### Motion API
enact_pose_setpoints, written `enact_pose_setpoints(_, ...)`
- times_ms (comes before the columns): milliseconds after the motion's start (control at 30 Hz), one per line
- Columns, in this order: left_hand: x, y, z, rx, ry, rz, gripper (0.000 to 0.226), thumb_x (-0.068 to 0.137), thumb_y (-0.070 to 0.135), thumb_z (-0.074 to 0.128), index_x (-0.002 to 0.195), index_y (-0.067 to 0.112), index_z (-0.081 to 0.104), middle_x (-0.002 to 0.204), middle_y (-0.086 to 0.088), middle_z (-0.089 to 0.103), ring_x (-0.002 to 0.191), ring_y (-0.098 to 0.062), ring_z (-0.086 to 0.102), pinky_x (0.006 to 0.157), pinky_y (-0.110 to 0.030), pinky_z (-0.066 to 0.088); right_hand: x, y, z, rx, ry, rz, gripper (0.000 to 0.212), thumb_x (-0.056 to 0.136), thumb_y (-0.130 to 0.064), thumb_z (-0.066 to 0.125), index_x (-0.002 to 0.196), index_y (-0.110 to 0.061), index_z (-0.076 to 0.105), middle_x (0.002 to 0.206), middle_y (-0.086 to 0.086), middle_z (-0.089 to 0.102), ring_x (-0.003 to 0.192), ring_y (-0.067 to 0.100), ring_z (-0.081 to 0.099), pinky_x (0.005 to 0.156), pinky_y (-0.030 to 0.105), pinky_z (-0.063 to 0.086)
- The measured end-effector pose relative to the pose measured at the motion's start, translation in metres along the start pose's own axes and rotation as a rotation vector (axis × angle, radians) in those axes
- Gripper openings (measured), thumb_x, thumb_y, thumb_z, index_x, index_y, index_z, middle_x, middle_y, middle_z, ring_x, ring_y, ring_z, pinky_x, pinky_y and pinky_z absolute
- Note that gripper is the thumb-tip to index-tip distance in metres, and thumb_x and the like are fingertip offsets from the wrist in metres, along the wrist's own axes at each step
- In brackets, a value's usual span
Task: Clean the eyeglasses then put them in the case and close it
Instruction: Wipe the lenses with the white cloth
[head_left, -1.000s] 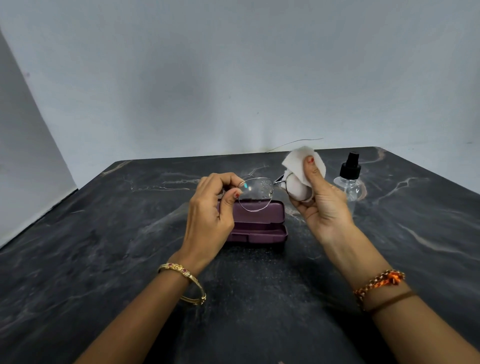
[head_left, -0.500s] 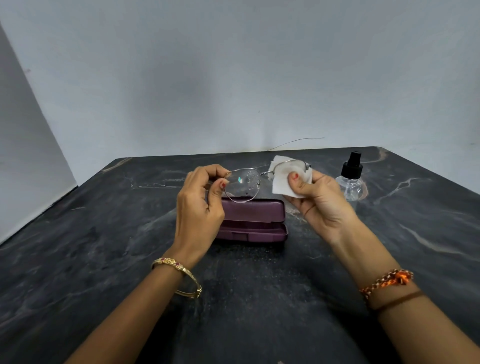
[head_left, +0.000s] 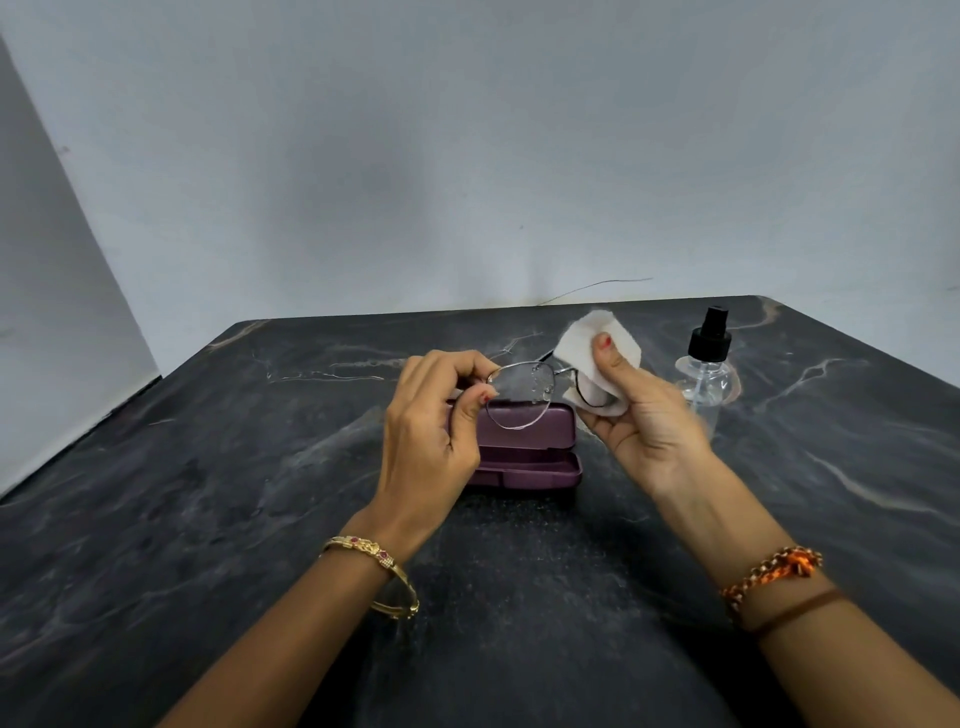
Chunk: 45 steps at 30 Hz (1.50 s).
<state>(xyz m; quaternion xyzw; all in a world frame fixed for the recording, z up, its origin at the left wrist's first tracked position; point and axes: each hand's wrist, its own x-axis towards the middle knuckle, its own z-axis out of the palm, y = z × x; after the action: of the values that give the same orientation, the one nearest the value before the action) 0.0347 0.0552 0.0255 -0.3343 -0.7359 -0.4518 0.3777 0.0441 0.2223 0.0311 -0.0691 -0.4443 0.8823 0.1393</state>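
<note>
Thin metal-framed eyeglasses (head_left: 521, 396) hang in the air above the table, droplets showing on the left lens. My left hand (head_left: 434, 434) pinches the frame's left end between thumb and fingers. My right hand (head_left: 644, 415) holds a white cloth (head_left: 592, 353) folded around the right lens, thumb pressed on top of it. Just behind and below the glasses lies a purple eyeglass case (head_left: 524, 457) on the table; it looks shut, partly hidden by my left hand.
A clear spray bottle (head_left: 707, 371) with a black pump top stands to the right of my right hand. The dark marble table (head_left: 260, 519) reaches back to a pale wall. A thin wire (head_left: 597, 287) lies along the table's far edge.
The glasses tilted and shifted slightly back to the right. My right thumb slid up over the cloth on the right lens, and the cloth opened out wider.
</note>
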Motion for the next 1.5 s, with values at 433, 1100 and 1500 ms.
enact_pose_setpoints(433, 0.012, -0.01, -0.012, -0.214, 0.071, -0.288, 0.027, 0.088, 0.006, 0.048, 0.084, 0.032, 0.053, 0.087, 0.013, 0.057, 0.08, 0.01, 0.054, 0.071, -0.005, 0.042, 0.001, -0.004, 0.003, -0.046, -0.254, -0.027, 0.022, 0.068, 0.001, 0.058, 0.089, -0.001, 0.063, 0.074, 0.004, 0.075, 0.073, 0.018, 0.071, 0.067, 0.026, 0.059)
enact_pose_setpoints(1100, 0.007, 0.001, -0.007, -0.014, 0.044, -0.072, 0.013, 0.083, 0.003, 0.048, 0.09, 0.004, 0.058, 0.082, 0.008, 0.051, 0.075, -0.006, 0.045, 0.07, -0.016, 0.04, -0.002, 0.001, 0.001, -0.052, -0.177, -0.019, 0.032, 0.053, -0.003, 0.066, 0.085, -0.004, 0.063, 0.066, 0.0, 0.074, 0.066, 0.01, 0.07, 0.057, 0.018, 0.056)
enact_pose_setpoints(1500, 0.007, 0.0, -0.007, -0.111, 0.035, -0.152, 0.022, 0.085, 0.001, 0.048, 0.088, 0.022, 0.052, 0.085, 0.017, 0.051, 0.084, -0.012, 0.053, 0.074, -0.018, 0.045, -0.002, -0.008, 0.001, 0.15, -0.078, -0.003, 0.027, 0.059, 0.004, 0.064, 0.084, -0.005, 0.06, 0.063, 0.003, 0.073, 0.063, 0.014, 0.07, 0.052, 0.021, 0.056)
